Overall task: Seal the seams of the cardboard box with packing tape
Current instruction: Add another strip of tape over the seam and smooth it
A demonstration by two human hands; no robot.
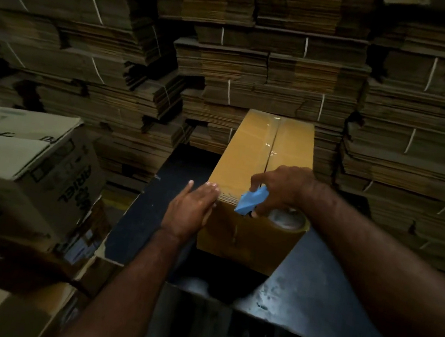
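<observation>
Around us rise walls of flattened, strapped cardboard bundles (286, 71), and below them a dark table (318, 290) carries the work. To our left stand printed cartons (30, 164), their flaps shut, so we cannot tell what is in them. The cardboard box (249, 155) sits on the table just beyond our fingertips, closed, its contents hidden; clear tape already shines along the top centre seam, running away from the fingers toward the far edge. Our left hand (189, 209) lies flat, fingers straight and together, pressed against the near left corner of the box to steady it. Our right hand (281, 188) is curled around a blue tape dispenser (251, 201), the forefinger hooked over its top; the packing tape roll (288, 220) hangs just below the palm against the near face of the box. We judge that the strip is being brought over the near top edge and down the front face, finishing the centre seam. The next move calls for pressing the tail down firmly, tearing it cleanly on the cutter, then rubbing it flat before turning to the remaining edge seams.
</observation>
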